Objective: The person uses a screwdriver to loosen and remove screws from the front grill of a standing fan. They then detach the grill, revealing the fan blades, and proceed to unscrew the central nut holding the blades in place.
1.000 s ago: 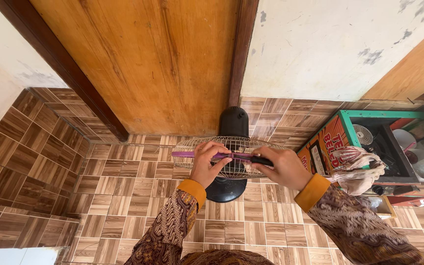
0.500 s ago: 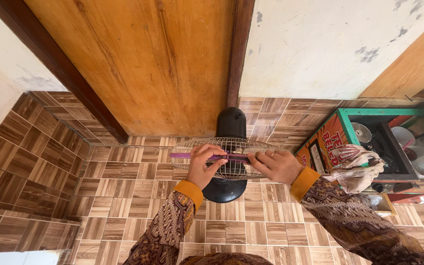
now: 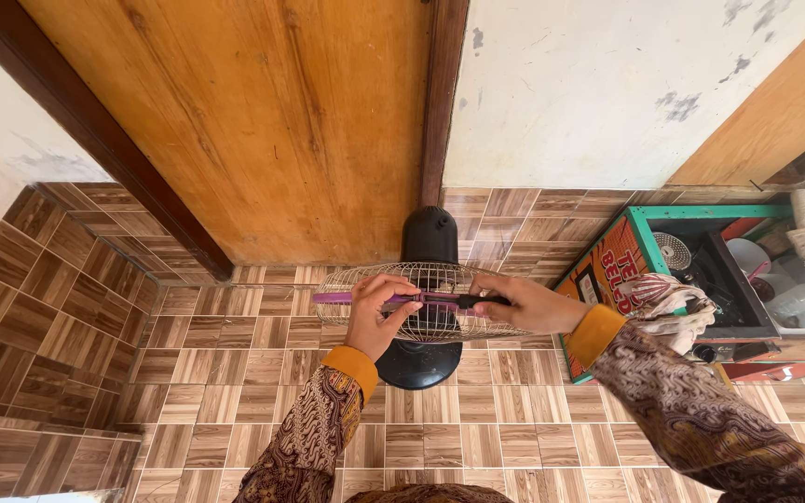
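Standing over a floor fan (image 3: 426, 312), the person is gripping a purple tool (image 3: 365, 298) laid across the top of its wire grille (image 3: 430, 279). The left hand (image 3: 379, 317) is closing around the purple shaft; the right hand (image 3: 528, 305) is clamping the tool's black handle (image 3: 477, 301). The 2 hands are sitting apart along it. A green-rimmed box (image 3: 645, 224) is lying on the tiled floor (image 3: 188, 391) just right of the fan
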